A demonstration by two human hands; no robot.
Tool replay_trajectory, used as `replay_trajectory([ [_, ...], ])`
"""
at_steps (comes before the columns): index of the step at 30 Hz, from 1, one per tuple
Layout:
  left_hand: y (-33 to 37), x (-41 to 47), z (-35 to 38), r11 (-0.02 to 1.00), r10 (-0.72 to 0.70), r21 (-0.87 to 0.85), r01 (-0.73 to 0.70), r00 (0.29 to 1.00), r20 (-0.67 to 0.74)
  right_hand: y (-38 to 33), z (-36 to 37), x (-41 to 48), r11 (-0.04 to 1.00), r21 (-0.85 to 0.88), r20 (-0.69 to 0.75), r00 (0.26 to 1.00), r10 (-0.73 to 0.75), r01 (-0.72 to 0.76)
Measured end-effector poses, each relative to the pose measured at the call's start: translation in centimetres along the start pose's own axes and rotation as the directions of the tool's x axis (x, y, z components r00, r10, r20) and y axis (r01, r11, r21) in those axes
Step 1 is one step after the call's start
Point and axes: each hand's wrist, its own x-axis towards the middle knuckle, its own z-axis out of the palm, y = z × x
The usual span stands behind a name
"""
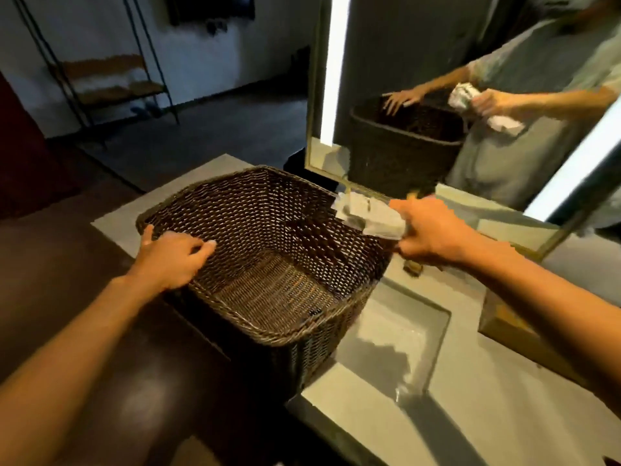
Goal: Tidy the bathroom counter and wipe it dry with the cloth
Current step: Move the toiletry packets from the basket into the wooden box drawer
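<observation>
Clenched grip on the right hand (433,230): it grasps a crumpled pale cloth (369,215), which sticks out past the knuckles and hangs over the right rim of the basket (268,250). Left hand (171,257) is released, palm down on the basket's near-left rim, fingers spread, steadying it.

Basket: dark wicker, empty, sitting on the left part of the table (504,398), its near-right corner by the sink (396,338).

Both forearms reach forward, one on each side of the basket, right wrist raised above the rim.

Judgement: tidying step, wiping not yet begun. Next move calls for shifting the basket clear, then bringing the cloth down flat onto the table right of the basket.

Beyond the basket, the mirror (420,45) reflects both hands and the cloth.
</observation>
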Motion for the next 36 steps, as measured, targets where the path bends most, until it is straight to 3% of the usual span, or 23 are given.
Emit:
replay_trajectory([
  [6,4.4,-2.0,-3.0,0.941,0.233,0.268,-0.206,0.97,-0.074,5.7,-1.6,-11.7,0.961,0.02,0.004,0.961,0.277,-0.278],
  [11,14.0,-5.3,-4.0,0.9,0.434,0.128,-0.417,0.884,-0.173,9.4,-1.5,-17.7,0.907,0.072,0.009,0.91,0.415,-0.414],
  [16,25.6,-8.2,-2.3,0.764,0.634,0.024,-0.645,0.744,-0.21,13.7,-1.6,-21.9,0.869,0.071,0.086,0.871,0.484,-0.49],
  [18,30.0,-8.6,-0.7,0.695,0.709,0.029,-0.719,0.678,-0.193,15.6,-1.5,-23.1,0.848,0.06,0.097,0.848,0.521,-0.527],
  [21,37.1,-8.9,2.4,0.646,0.759,0.009,-0.763,0.642,-0.106,19.5,-0.7,-25.1,0.812,0.043,0.063,0.813,0.579,-0.582],
  [30,53.7,-8.8,13.2,0.759,0.648,-0.172,-0.628,0.701,0.299,31.4,4.6,-26.2,0.764,0.005,0.166,0.754,0.635,-0.645],
  [33,57.2,-8.1,17.0,0.813,0.582,-0.302,-0.498,0.714,0.389,34.5,7.5,-24.9,0.775,0.022,0.149,0.768,0.623,-0.632],
  [36,60.4,-7.3,20.8,0.827,0.508,-0.489,-0.277,0.741,0.44,37.4,11.0,-23.4,0.768,0.027,0.142,0.763,0.631,-0.64],
])
